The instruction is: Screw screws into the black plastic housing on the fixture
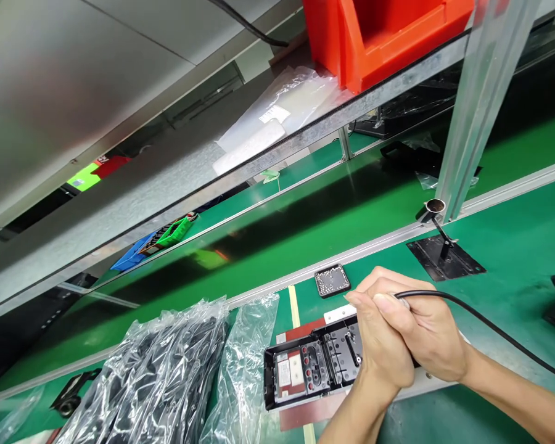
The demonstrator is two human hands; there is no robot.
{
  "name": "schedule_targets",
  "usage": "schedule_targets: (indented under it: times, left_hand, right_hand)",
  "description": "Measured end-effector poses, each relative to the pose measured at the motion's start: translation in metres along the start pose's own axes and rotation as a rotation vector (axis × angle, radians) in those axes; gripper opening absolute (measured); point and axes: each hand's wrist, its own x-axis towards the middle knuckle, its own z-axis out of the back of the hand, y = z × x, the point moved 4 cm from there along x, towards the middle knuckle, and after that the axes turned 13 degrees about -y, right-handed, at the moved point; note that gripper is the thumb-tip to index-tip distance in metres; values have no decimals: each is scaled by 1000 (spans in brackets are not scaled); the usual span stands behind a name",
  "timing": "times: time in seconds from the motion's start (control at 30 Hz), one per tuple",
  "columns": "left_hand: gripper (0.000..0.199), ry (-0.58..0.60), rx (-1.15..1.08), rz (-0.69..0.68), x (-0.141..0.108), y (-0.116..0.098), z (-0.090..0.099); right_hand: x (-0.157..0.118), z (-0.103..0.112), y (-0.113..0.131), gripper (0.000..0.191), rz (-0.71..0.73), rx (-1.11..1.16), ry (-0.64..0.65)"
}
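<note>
My left hand [380, 348] and my right hand [432, 336] are clasped together, fingers wrapped round a corded electric screwdriver whose body is almost fully hidden by them. Its black cable [481, 319] leaves the top of my grip and runs off to the right. Below and left of my hands lies an open black plastic housing [324, 376] with ribs, screw posts and round holes inside. My hands cover its right part, and the tool's tip is out of sight. Under the housing shows a reddish-brown board [305, 419]. Beyond stands a small black tray [332, 280] of tiny screws.
Clear plastic bags of black parts [152, 376] lie at left. A black metal stand with a ring holder [437, 246] sits by the upright post [485, 105] at right. Overhead, a shelf edge [277, 151] carries a red bin [388, 43].
</note>
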Motion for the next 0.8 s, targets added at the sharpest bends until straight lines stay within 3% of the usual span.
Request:
schedule_targets:
  times: [0.17, 0.3, 0.4, 0.53, 0.67, 0.8]
  left_hand:
    - [82, 312, 70, -180, 2, -3, 2]
    - [84, 453, 159, -204, 4, -14, 9]
    - [84, 548, 209, -363, 6, -31, 18]
    - [80, 407, 265, -381, 13, -30, 60]
    - [64, 309, 436, -360, 10, -1, 115]
    - [45, 274, 620, -505, 2, 30, 153]
  right_hand:
    - [2, 6, -1, 31, 45, -133, 12]
    - [6, 12, 1, 34, 123, -351, 1]
    - [6, 16, 4, 36, 103, -407, -21]
    - [-1, 15, 4, 35, -93, -163, -53]
    - [-8, 7, 0, 39, -357, 58, -140]
    - [-8, -1, 2, 44, -434, 175, -249]
